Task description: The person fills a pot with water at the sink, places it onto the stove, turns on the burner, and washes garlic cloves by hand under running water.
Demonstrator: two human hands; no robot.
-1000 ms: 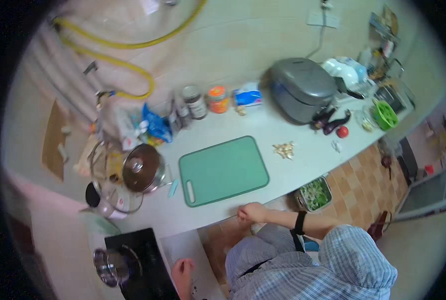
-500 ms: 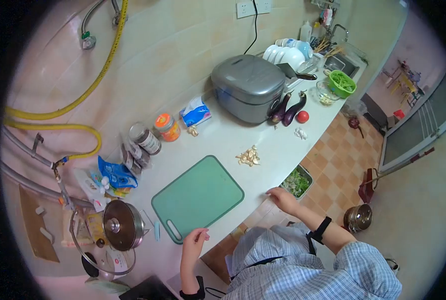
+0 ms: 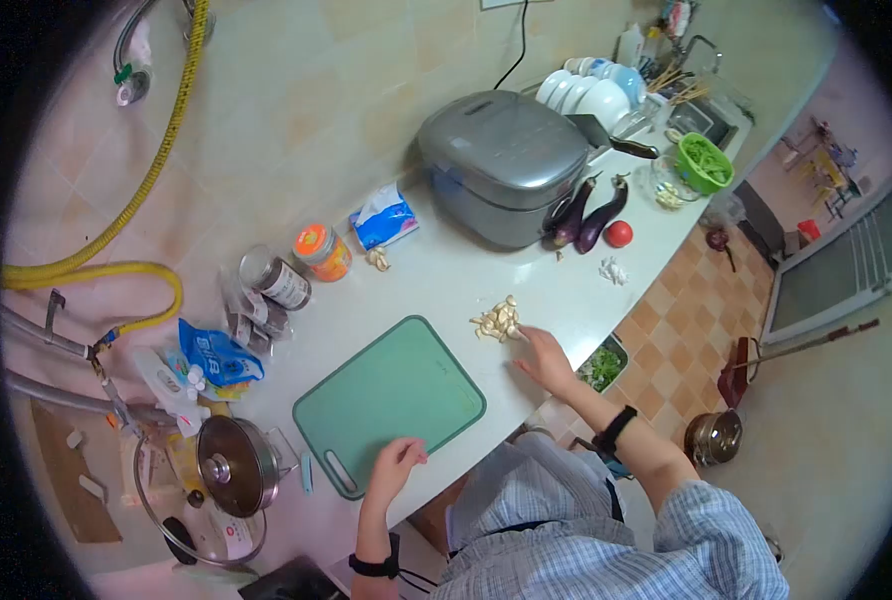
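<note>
A green cutting board [image 3: 386,400] lies on the white counter. My left hand [image 3: 398,467] is over its lower edge near the handle slot, fingers curled, with anything between them too small to make out. To the right of the board, my right hand [image 3: 544,358] has its fingers apart at the near side of a small pile of garlic cloves [image 3: 498,318]. Its fingertips are at the pile's edge and nothing shows in its grasp. More garlic [image 3: 377,258] sits beside a blue tissue pack [image 3: 384,217].
Behind the pile stands a grey rice cooker [image 3: 506,165], with eggplants [image 3: 598,220] and a tomato [image 3: 619,234] on its right. Jars [image 3: 322,252] line the wall. A lidded pot [image 3: 236,466] is left of the board. A green basket [image 3: 704,164] holds vegetables.
My right hand has moved forward and left from the counter's edge to the garlic pile, its fingers spreading. My left hand has shifted slightly up over the board. The view has shifted a little.
</note>
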